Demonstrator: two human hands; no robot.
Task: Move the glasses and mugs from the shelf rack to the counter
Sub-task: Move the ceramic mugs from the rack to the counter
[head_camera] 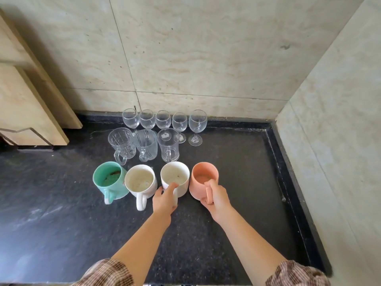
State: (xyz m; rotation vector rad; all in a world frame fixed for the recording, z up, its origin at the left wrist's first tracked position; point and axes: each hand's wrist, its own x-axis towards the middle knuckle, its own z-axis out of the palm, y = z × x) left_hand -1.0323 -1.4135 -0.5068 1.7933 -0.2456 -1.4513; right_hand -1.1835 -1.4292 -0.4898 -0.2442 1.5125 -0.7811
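On the black counter [61, 213] stand four mugs in a front row: a green mug [108, 179], a white mug [140, 180], a second white mug [175, 175] and a peach mug [203, 178]. My left hand [165, 200] grips the handle of the second white mug, thumb near its rim. My right hand [216, 200] grips the peach mug's handle. Behind them stand three clear glass mugs [145, 146], and behind those several wine glasses [162, 120] line the wall.
A beige stone wall closes the back, and another wall [329, 141] stands to the right. The counter has a raised black rim [288, 172] on the right. A beige cabinet [31, 100] juts out at the left.
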